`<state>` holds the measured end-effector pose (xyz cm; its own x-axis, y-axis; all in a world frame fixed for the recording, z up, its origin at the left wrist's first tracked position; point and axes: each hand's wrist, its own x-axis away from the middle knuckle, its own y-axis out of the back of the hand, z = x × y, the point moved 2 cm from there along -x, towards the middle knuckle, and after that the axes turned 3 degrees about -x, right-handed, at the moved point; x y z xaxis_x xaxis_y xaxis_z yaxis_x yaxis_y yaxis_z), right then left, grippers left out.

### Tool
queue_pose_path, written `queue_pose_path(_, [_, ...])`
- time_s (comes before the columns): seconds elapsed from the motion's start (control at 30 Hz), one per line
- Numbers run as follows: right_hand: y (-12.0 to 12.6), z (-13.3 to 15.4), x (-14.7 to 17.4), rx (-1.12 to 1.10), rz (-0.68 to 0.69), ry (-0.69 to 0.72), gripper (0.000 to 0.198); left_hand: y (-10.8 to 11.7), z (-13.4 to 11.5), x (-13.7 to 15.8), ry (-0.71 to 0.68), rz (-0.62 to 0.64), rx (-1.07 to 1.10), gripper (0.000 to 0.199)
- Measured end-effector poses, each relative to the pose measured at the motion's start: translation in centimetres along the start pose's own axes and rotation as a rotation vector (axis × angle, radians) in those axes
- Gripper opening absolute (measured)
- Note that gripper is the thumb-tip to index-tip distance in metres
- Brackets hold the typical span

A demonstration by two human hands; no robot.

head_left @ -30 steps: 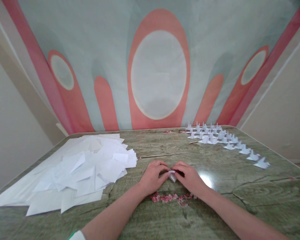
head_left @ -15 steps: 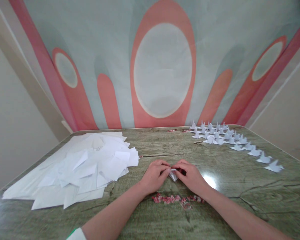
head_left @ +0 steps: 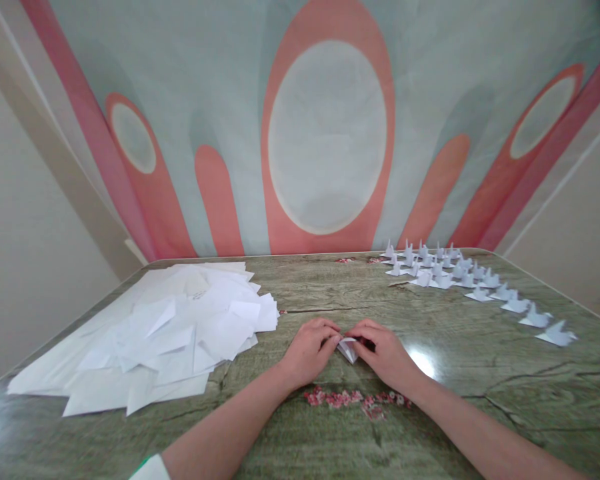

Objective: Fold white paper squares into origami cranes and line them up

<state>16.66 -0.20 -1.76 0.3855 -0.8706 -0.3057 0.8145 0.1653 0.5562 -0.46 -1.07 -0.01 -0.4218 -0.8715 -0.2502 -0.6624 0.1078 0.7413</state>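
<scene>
A small folded piece of white paper [head_left: 348, 350] is pinched between my two hands, low over the middle of the wood-patterned table. My left hand [head_left: 311, 351] has thumb and fingers closed on its left side. On the other side, my right hand [head_left: 384, 353] grips the paper with bent fingers. The paper's lower part comes to a point toward me; its upper edge is partly covered by my fingers.
A wide heap of white paper sheets [head_left: 220, 337] spreads over the left of the table [head_left: 300, 440]. Several folded white paper cranes [head_left: 515, 303] stand in rows at the back right. Behind the table rises a wall [head_left: 330, 140] with pink arches.
My hands stay almost in place on the folded paper, with only slight finger movement. The whole view has shifted a little.
</scene>
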Motion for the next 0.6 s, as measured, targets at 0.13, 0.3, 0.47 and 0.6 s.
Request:
queue_pose_path(0.13, [0.01, 0.05, -0.03, 0.000, 0.001, 0.002, 0.015, -0.02, 0.00, 0.00, -0.002, 0.011, -0.005, 0.023])
queue_pose_path(0.3, [-0.07, -0.01, -0.03, 0.007, -0.005, 0.002, 0.015, -0.11, 0.16, 0.00, -0.001, 0.008, -0.012, 0.020])
queue_pose_path(0.47, [-0.11, -0.03, 0.01, 0.011, -0.012, 0.013, 0.014, -0.22, 0.49, -0.11, 0.000, 0.007, -0.015, 0.019])
queue_pose_path(0.6, [-0.07, 0.05, 0.03, 0.015, -0.008, 0.009, 0.015, -0.32, 0.65, -0.09, -0.008, 0.001, -0.020, 0.018])
